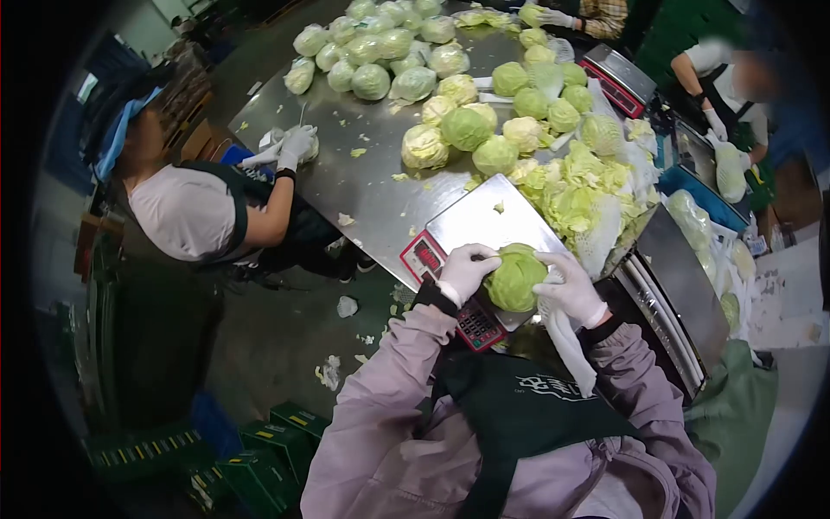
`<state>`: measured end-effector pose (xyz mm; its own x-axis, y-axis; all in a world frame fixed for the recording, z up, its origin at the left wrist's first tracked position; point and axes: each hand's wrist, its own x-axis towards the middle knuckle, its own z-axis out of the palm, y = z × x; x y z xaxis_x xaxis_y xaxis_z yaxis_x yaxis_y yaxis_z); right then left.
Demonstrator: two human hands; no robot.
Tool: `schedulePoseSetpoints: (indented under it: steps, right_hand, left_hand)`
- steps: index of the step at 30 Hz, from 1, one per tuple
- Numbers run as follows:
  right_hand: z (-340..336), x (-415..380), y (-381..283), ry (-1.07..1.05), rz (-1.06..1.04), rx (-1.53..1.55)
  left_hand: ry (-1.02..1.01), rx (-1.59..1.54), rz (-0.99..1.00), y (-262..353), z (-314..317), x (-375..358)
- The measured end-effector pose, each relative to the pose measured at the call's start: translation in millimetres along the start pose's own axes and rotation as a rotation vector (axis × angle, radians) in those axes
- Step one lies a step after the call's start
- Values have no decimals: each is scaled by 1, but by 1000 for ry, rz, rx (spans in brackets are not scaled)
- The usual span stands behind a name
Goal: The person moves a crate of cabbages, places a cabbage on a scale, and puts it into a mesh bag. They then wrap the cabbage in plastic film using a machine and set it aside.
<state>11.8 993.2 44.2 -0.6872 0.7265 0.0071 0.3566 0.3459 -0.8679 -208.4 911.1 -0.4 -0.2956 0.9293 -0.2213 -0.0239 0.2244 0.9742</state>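
A green cabbage (512, 287) is held in front of me, over the near edge of a digital scale's metal plate (484, 214). My left hand (468, 275), in a white glove, pinches its left side with thumb and fingers. On the other side, my right hand (574, 291), also gloved, presses its fingers against the cabbage and grips a white foam net sleeve (568, 350). The net hangs down toward my apron; how far it covers the cabbage's underside is hidden. The scale's red keypad (478, 325) shows below my left wrist.
Loose cabbages (467, 130) and trimmed leaves (584, 190) lie beyond the scale. Wrapped cabbages (372, 65) are piled farther back on the metal table (346, 164). A co-worker (199, 208) stands at left; others work at far right and the far end. Green crates (259, 467) sit on the floor.
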Motion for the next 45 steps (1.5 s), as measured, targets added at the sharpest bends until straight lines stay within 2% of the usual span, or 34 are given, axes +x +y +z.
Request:
schedulePoseSetpoints:
  steps: [1, 4, 7, 10, 14, 15, 16, 18, 20, 21, 23, 24, 26, 27, 29, 30, 32, 34, 36, 38, 40, 42, 43, 45]
  right_hand:
    - [0, 0, -1, 15, 2, -10]
    - [0, -1, 4, 34, 27, 25]
    - [-2, -2, 8, 52, 25, 6]
    - [1, 1, 17, 66, 38, 18]
    - [2, 9, 5, 58, -25, -1]
    - [-1, 6, -11, 53, -112, -8]
    - [-1, 4, -15, 52, -113, -7]
    - [-1, 1, -18, -37, -145, 32]
    - [1, 5, -8, 10, -193, 7]
    - [4, 8, -2, 6, -159, 29]
    - [5, 11, -9, 36, -86, 38]
    - [5, 12, -13, 39, -85, 40]
    - [4, 13, -17, -59, 118, 116]
    - [5, 13, -15, -58, 117, 116]
    - [5, 11, -10, -20, -131, -97]
    - [2, 9, -8, -18, -129, -97]
    - [-5, 2, -8, -189, 29, -10]
    - [-6, -14, -8, -200, 9, -53]
    - [-5, -31, -3, -382, -58, -106]
    - [0, -46, -2, -427, -60, -253]
    - [3, -50, -3, -421, -16, -320]
    - [5, -53, -15, -269, 44, -300]
    - [6, -53, -21, -268, 48, -296]
    - [7, -52, -29, -245, -31, -356]
  left_hand:
    - [55, 155, 93, -2, 0, -1]
    - [58, -98, 8, 5, 8, -13]
    - [-39, -351, 0, 6, 3, -23]
    - [-290, -371, -11, 28, -2, -42]
    - [-710, -181, -131, 27, 6, -57]
    - [-764, -70, -102, 27, 11, -61]
    - [-790, 35, -34, 28, 15, -63]
    - [-766, 55, -110, 47, 14, -67]
    - [-638, -33, 3, 55, 8, -52]
    - [-481, -166, -20, 60, 4, -46]
    - [-108, -114, 17, 74, -2, -28]
    - [-48, -82, 80, 71, -7, -15]
    - [-146, 122, 279, 62, -9, 11]
    - [-146, 123, 280, 53, -8, 16]
    - [-450, 452, 448, 40, -1, 25]
    - [-506, 422, 275, 36, 4, 26]
    - [-526, 410, 271, 34, 7, 29]
    - [-502, 435, 241, 35, 6, 30]
    - [-476, 462, 219, 33, 4, 34]
    - [-443, 151, 57, 30, 5, 36]
    - [-456, 181, 91, 26, 7, 32]
    - [-343, 472, 282, 26, 15, 23]
    - [-275, 577, 260, 27, 20, 21]
    - [-267, 564, 180, 32, 22, 19]
